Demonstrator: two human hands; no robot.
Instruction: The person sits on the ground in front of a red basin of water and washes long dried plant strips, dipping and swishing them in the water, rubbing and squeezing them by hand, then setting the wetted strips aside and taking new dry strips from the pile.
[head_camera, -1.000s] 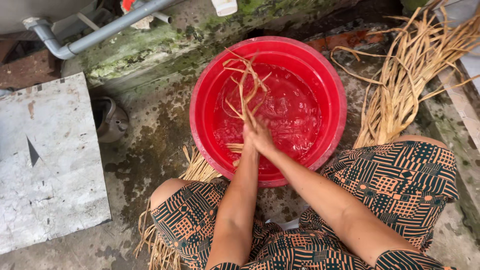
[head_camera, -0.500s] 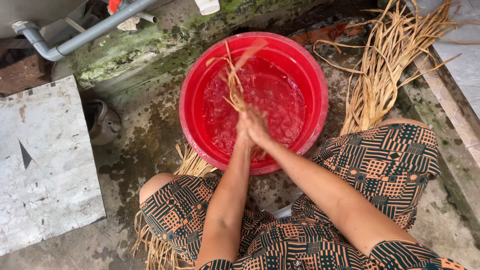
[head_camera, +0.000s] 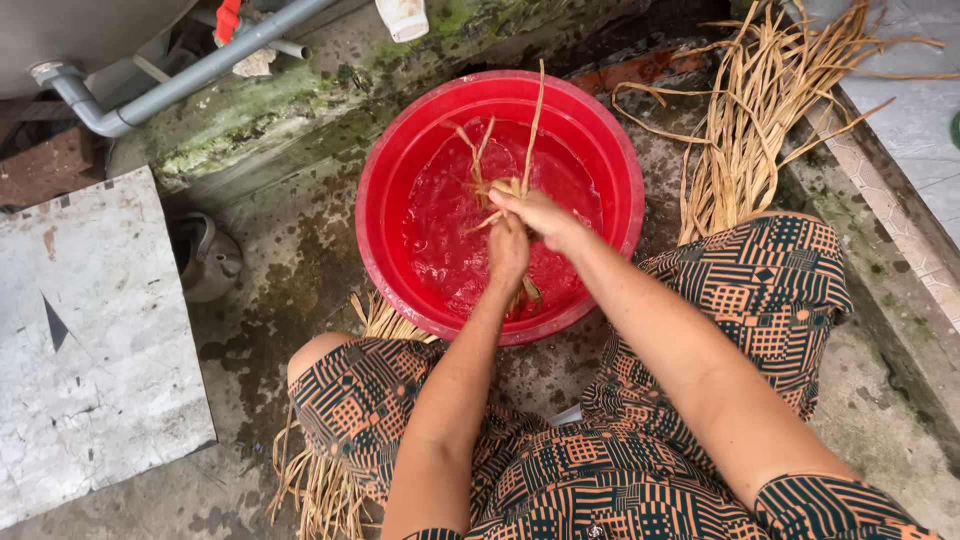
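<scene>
Left hand (head_camera: 508, 255): centre of frame, over the red plastic basin (head_camera: 392, 190), fingers curled shut around a bundle of wet straw-coloured plant strips (head_camera: 505, 190); the strips run through the fist, their lower ends showing below it toward the near basin wall. Right hand (head_camera: 535, 212): just right of and touching the left, fingers closed on the same bundle near its top; how tightly it pinches cannot be told, as the fingers overlap the left hand. Bundle: held above the water at basin centre, several loose ends standing up and fanning toward the upper rim, one long strip reaching past it. Basin: round, red, part filled with rippled water, set on wet concrete ground (head_camera: 280, 300) at upper centre. Dry strips, heap one (head_camera: 760, 110): upper right of frame, lying beside the basin, well apart from the hands. Dry strips, heap two (head_camera: 320, 480): lower left, under the person's knee, running up to the near left basin edge. Patterned orange-and-black garment (head_camera: 760, 300): covers both knees, lower frame. Grey pipe (head_camera: 190, 75): upper left, angled along a mossy ledge. Pale stone slab (head_camera: 90, 340): left edge. Small grey vessel (head_camera: 205, 260): between slab and basin, possibly a kettle.
</scene>
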